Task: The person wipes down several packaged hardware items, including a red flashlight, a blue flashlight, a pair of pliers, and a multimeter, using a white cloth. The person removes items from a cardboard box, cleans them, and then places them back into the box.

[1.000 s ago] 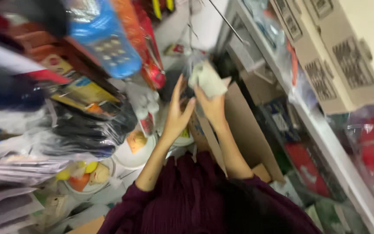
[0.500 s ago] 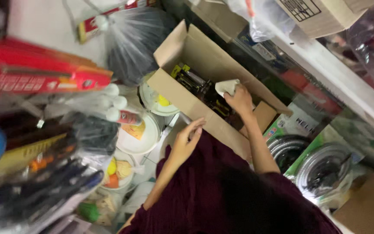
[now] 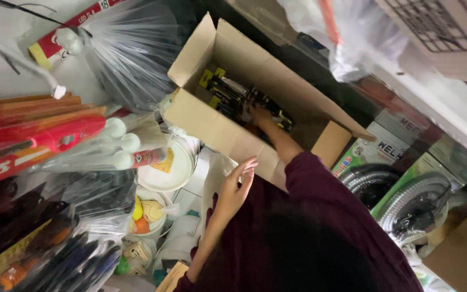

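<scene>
The person leans over an open cardboard box [image 3: 217, 130], and this box is the landmark for everything here. The right hand [image 3: 259, 114] is deep inside the box, down among the black and yellow packages [image 3: 233, 94] that fill its bottom. The hand touches these packages, but I cannot tell if the fingers close on 1 of them, because the box wall and the packages hide the fingertips. The left hand [image 3: 236, 186] is outside the box, just beside its near wall. Its fingers are straight and a little apart, the palm is open, and it holds nothing; the fingertips come close to the cardboard edge.

Both arms wear dark red sleeves [image 3: 320, 178].

To the left of the box hang long tubes with white caps [image 3: 120, 143] in clear plastic, and above them a big clear plastic bag [image 3: 131, 48]. Below the box, near the left hand, stands a white round bowl [image 3: 166, 170]. To the right of the box lie 2 green packages with grey coiled hoses [image 3: 412, 203].
</scene>
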